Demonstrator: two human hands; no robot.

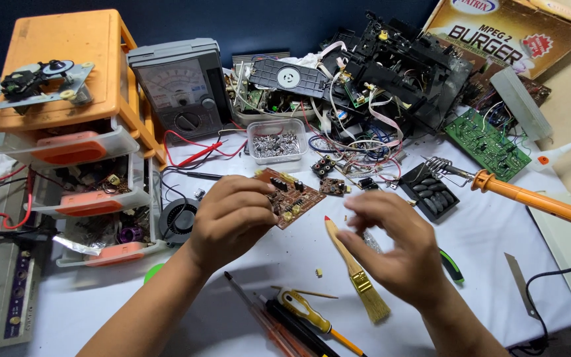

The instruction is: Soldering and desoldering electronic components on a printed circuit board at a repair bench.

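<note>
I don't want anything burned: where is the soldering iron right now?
In the head view the soldering iron lies on the right of the white table, tip in a coiled stand beside the green circuit board, away from the right hand.

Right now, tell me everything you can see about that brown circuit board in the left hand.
The brown circuit board is small and rectangular, studded with yellow and black components. The left hand grips its near left edge, holding it tilted above the white table cover. The right hand hovers close by, not touching it.
</note>
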